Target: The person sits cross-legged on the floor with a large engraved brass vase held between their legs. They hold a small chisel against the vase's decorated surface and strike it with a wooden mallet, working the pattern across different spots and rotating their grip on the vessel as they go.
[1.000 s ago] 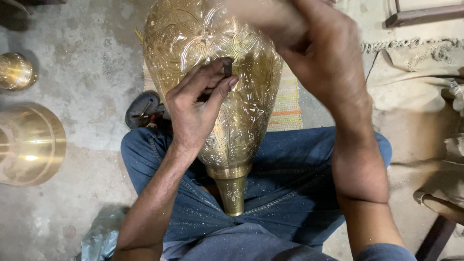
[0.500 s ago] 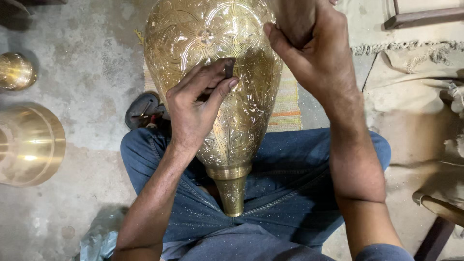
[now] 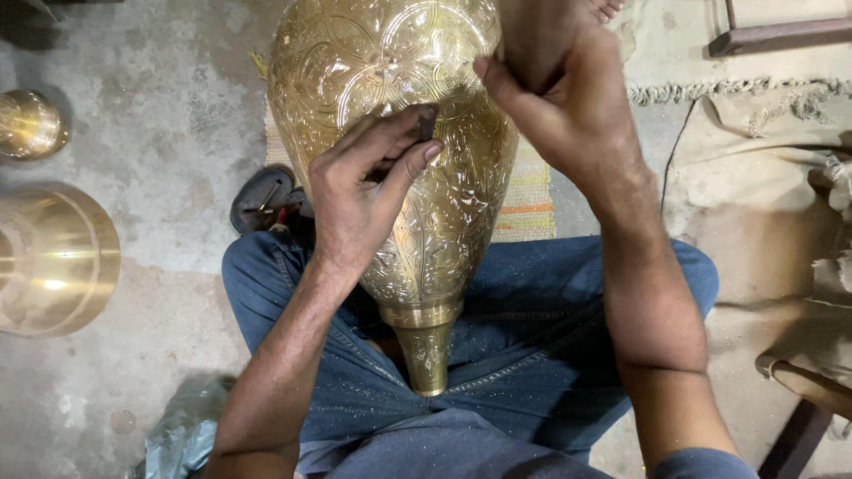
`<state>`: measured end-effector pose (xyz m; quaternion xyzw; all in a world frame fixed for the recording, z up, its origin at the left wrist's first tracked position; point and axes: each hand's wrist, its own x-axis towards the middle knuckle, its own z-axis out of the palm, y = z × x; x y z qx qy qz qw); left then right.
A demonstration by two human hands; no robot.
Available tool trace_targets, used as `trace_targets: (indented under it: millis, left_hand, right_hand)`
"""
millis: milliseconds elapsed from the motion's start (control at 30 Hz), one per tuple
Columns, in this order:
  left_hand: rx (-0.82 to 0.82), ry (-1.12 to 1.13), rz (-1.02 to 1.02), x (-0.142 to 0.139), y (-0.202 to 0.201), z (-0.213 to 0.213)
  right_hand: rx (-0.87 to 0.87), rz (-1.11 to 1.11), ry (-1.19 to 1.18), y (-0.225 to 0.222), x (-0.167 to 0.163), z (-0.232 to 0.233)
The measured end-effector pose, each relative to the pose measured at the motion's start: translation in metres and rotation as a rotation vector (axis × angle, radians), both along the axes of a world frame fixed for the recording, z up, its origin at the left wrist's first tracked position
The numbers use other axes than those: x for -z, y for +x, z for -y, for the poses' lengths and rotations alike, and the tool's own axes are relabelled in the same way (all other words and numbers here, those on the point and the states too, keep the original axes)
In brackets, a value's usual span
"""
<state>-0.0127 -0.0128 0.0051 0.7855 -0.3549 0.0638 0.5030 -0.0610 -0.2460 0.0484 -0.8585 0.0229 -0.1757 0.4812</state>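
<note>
A large engraved brass vase (image 3: 390, 106) lies across my lap, its narrow neck (image 3: 428, 355) pointing toward me over my blue jeans. My left hand (image 3: 359, 200) rests on the vase's side and pinches a small dark tool (image 3: 427, 124) whose tip touches the engraved surface. My right hand (image 3: 572, 106) is raised at the vase's right shoulder, fingers closed around a brown wooden handle (image 3: 532, 40) that runs up out of view.
A wide brass dish (image 3: 53, 257) and a small round brass piece (image 3: 27, 124) sit on the concrete floor at left. A dark sandal (image 3: 262, 200) lies by my left knee. A striped mat (image 3: 528, 200) lies under the vase; beige cloth (image 3: 772, 213) lies at right.
My right hand has risen and shifted toward the top of the vase with the wooden handle. My left hand holds the small tool in nearly the same spot.
</note>
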Motion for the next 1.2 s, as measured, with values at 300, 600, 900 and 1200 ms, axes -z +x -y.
trace_targets:
  millis: [300, 600, 900, 1200]
  left_hand:
    - [0.005, 0.03, 0.017, -0.003, 0.0, -0.001]
    - [0.002, 0.04, 0.038, 0.0, 0.006, 0.0]
    - [0.033, 0.031, 0.001, -0.003, 0.002, -0.003]
    - [0.034, 0.059, 0.001, -0.002, 0.005, -0.004]
  right_hand:
    - [-0.027, 0.236, -0.758, -0.003, -0.003, 0.004]
    - [0.093, 0.328, -0.937, 0.0, -0.004, 0.0]
    - [0.08, 0.398, -0.569, -0.003, 0.015, 0.005]
    - [-0.093, 0.228, -0.049, -0.001, 0.022, 0.012]
